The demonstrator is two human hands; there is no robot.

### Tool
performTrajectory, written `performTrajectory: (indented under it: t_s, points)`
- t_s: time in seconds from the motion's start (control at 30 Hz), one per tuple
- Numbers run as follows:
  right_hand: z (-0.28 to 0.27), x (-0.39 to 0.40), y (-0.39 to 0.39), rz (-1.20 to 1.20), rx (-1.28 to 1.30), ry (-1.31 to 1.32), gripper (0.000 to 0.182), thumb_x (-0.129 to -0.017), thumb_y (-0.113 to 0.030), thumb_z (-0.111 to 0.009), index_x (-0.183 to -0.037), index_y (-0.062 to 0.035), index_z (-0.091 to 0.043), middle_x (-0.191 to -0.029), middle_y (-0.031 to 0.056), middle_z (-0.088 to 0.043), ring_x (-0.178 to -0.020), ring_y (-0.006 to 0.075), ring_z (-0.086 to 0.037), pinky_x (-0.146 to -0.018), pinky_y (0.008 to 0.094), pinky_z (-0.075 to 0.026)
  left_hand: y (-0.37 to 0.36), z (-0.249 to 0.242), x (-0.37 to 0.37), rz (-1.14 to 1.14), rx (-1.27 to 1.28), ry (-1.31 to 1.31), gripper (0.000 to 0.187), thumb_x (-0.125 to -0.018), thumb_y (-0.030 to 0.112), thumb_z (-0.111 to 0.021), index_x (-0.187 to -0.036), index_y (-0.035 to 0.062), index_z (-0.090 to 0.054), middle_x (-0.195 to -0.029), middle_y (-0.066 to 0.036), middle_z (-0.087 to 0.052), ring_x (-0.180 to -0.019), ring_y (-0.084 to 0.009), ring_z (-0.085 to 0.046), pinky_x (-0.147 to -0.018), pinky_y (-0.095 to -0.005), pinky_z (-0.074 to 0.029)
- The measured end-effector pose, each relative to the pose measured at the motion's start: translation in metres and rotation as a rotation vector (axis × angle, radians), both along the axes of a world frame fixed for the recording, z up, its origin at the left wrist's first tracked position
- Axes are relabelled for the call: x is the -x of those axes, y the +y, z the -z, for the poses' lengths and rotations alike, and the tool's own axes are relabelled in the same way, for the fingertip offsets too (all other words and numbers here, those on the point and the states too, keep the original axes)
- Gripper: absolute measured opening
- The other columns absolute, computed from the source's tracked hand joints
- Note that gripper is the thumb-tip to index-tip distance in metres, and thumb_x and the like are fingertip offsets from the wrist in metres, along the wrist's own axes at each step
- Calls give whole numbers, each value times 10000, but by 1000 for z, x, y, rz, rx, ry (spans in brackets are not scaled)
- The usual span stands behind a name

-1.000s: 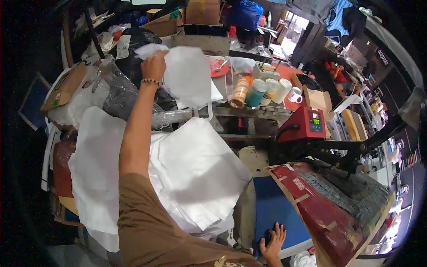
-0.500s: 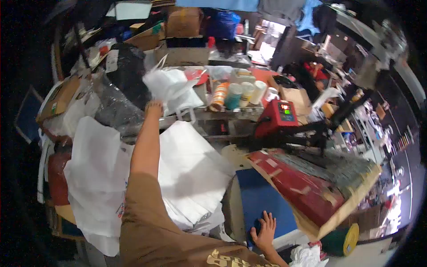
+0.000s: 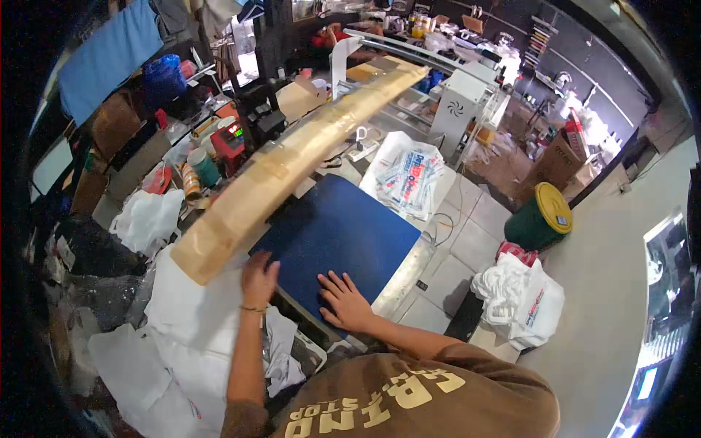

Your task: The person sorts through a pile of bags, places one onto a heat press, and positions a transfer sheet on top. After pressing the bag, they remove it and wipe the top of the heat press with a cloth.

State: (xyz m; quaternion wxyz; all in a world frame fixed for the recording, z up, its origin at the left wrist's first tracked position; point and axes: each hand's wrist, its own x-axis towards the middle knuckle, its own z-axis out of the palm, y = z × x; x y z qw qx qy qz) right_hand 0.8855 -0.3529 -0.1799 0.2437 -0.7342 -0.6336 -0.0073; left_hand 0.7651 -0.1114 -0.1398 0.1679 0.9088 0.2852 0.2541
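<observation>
My right hand [image 3: 346, 302] lies flat on the blue pad [image 3: 343, 237] of a heat press, fingers spread, holding nothing. At the pad's left edge is my left hand [image 3: 259, 281], its thumb apart from the fingers and nothing visible in it. Above and beyond both hands, the press's upper plate [image 3: 292, 160], wrapped in tan paper and tape, is swung up at a slant. The red control box [image 3: 228, 146] with a lit display sits behind it. Left of my left hand are stacked white fabric sheets [image 3: 193, 306].
A crumpled white bag [image 3: 150, 221] rests at the far left. Printed white bags [image 3: 412, 175] lie beyond the pad. More printed white bags [image 3: 529, 303] are piled at the right, near a green drum [image 3: 529, 223] with a yellow lid. Black plastic [image 3: 95, 248] lies at the left.
My left hand has come back from the white bags at the far side to the blue pad's edge. My right hand stays flat on the pad. The view has turned right.
</observation>
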Motion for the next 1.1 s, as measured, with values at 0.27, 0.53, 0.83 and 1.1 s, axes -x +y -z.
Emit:
performTrajectory:
  t_s: [0.27,0.53,0.83,1.1]
  points:
    - [7,-1,-29,-93,-36,41,546,-928,-359,-555,-1363,-36,-489,-1517,199,-340,-1430,395,-259,-1175,538,-178,-89,49,-47,-100,-254,226,620,-966,385,-502,-1436,-8,-409,-1530,-238,-316,-1418,-457,-253,-1126,-618,-211]
    - [16,-104,-68,-336,53,353,274,-842,-270,-680,-986,-37,-692,-1287,202,-580,-1252,365,-507,-998,499,-413,-164,58,-72,-455,-159,291,668,-979,446,-448,-1456,-14,-371,-1553,-252,-255,-1432,-455,-222,-1143,-607,-176]
    - [17,-238,-70,38,-76,53,693,-850,-471,-665,-1401,-87,-493,-1510,309,-283,-1245,492,-430,-1043,528,-365,-254,61,-67,-562,-135,304,670,-985,468,-430,-1467,8,-364,-1550,-249,-262,-1435,-445,-222,-1149,-594,-173]
    - [20,-240,-70,33,-64,79,702,-863,-505,-648,-1426,-125,-471,-1544,247,-251,-1195,469,-456,-991,529,-405,-286,51,-77,-707,-241,170,571,-963,400,-505,-1392,24,-478,-1467,-231,-411,-1381,-400,-353,-1130,-546,-259]
